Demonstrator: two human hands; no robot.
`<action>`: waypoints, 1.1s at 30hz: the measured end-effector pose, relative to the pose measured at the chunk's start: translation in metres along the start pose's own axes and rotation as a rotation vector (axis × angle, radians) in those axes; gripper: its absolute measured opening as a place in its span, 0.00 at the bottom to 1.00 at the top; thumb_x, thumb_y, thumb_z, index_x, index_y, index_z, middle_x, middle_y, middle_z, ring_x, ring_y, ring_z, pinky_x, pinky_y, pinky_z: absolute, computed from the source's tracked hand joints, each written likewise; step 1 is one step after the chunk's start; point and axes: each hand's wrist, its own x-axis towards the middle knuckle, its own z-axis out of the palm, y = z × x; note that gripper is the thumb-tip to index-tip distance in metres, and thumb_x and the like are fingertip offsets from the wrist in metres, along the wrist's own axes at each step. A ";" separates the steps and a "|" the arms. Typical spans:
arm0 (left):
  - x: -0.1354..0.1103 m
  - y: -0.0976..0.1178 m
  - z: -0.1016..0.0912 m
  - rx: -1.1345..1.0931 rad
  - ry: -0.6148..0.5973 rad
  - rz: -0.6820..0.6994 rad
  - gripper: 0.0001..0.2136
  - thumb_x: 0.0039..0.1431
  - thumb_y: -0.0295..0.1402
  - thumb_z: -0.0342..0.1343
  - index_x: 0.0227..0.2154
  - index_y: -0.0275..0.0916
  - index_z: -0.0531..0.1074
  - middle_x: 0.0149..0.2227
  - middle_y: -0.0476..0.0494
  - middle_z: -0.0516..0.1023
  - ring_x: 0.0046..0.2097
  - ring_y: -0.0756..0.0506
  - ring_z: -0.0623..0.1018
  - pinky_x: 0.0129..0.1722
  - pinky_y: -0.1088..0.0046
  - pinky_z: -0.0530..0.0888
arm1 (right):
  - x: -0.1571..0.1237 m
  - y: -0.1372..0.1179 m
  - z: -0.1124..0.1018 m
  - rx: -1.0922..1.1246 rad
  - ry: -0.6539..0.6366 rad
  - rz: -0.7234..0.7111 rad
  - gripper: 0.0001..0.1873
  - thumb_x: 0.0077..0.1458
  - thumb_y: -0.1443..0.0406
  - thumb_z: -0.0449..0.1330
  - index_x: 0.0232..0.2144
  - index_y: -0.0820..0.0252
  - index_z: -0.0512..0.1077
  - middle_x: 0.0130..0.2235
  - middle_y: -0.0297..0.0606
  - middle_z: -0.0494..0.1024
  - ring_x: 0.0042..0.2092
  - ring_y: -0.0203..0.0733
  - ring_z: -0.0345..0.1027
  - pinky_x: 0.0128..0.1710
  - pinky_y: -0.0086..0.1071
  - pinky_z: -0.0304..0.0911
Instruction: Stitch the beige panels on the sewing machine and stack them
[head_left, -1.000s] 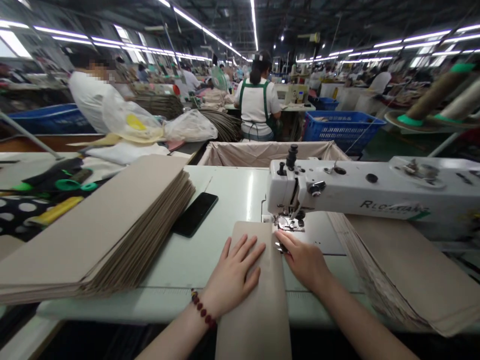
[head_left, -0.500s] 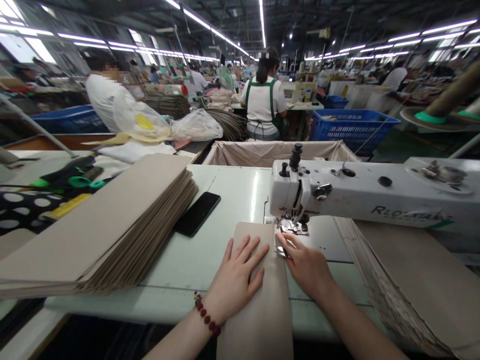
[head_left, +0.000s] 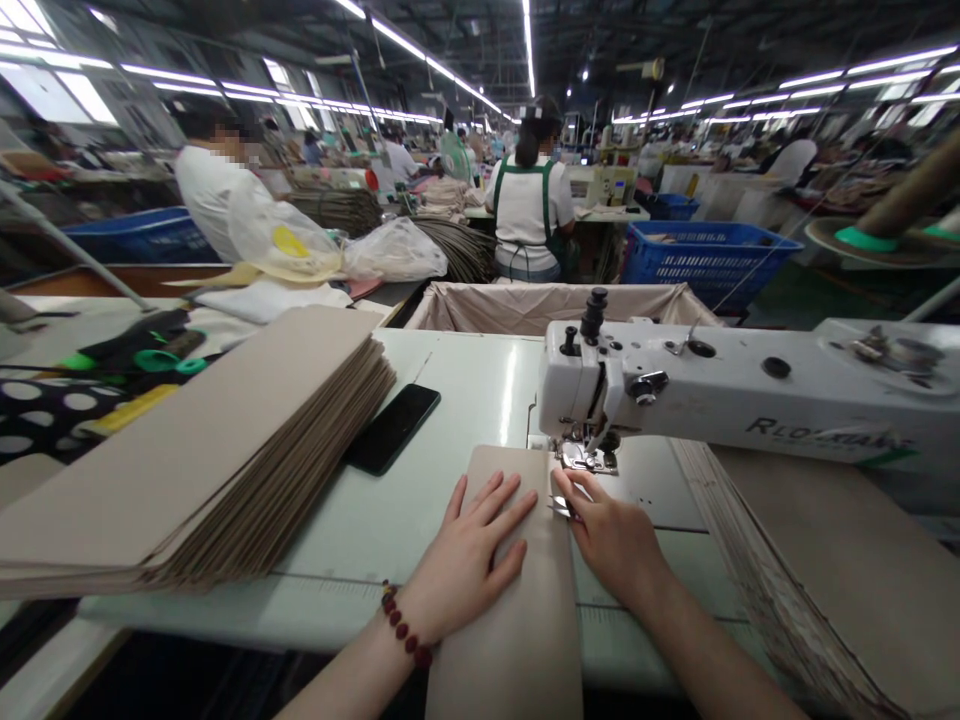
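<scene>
A long tan fabric strip lies lengthwise on the pale sewing table, its far end beside the presser foot of a white sewing machine. My left hand rests flat on the strip with fingers spread; a dark red bead bracelet is on that wrist. My right hand lies at the strip's right edge, just before the presser foot, fingertips pressed together on the edge.
A tall stack of tan pieces sits at left, a black phone beside it. Another stack lies at right under the machine arm. A cloth-lined bin stands behind the table. People work at stations beyond; blue crates at back.
The view shifted slightly to the left. Both hands keep nearly the same places on the strip near the presser foot.
</scene>
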 end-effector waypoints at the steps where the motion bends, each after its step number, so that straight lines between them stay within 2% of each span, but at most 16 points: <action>1: 0.000 0.000 0.000 0.004 -0.005 -0.002 0.26 0.65 0.35 0.47 0.64 0.52 0.50 0.67 0.50 0.49 0.67 0.40 0.50 0.64 0.48 0.42 | 0.000 0.000 0.000 0.001 0.001 0.000 0.30 0.59 0.68 0.51 0.62 0.46 0.54 0.61 0.31 0.64 0.40 0.40 0.73 0.32 0.31 0.68; 8: -0.001 -0.003 0.000 -0.006 -0.039 -0.009 0.24 0.67 0.40 0.45 0.64 0.53 0.49 0.67 0.52 0.48 0.67 0.40 0.48 0.64 0.45 0.40 | 0.001 -0.001 -0.002 -0.003 -0.009 0.003 0.32 0.58 0.69 0.52 0.63 0.46 0.53 0.60 0.31 0.65 0.38 0.39 0.73 0.31 0.31 0.68; 14: -0.001 -0.004 -0.002 -0.042 -0.034 -0.008 0.24 0.67 0.41 0.45 0.64 0.53 0.51 0.67 0.52 0.50 0.67 0.39 0.49 0.64 0.44 0.40 | -0.001 -0.001 0.000 0.015 0.011 0.008 0.32 0.57 0.70 0.52 0.63 0.46 0.53 0.59 0.31 0.66 0.41 0.40 0.73 0.33 0.31 0.68; 33: -0.001 -0.004 -0.003 -0.074 -0.016 -0.008 0.22 0.67 0.40 0.45 0.63 0.55 0.53 0.66 0.52 0.53 0.67 0.39 0.51 0.63 0.44 0.41 | -0.004 0.001 0.001 0.046 0.022 0.009 0.32 0.56 0.71 0.52 0.62 0.46 0.56 0.59 0.32 0.65 0.42 0.40 0.73 0.35 0.31 0.68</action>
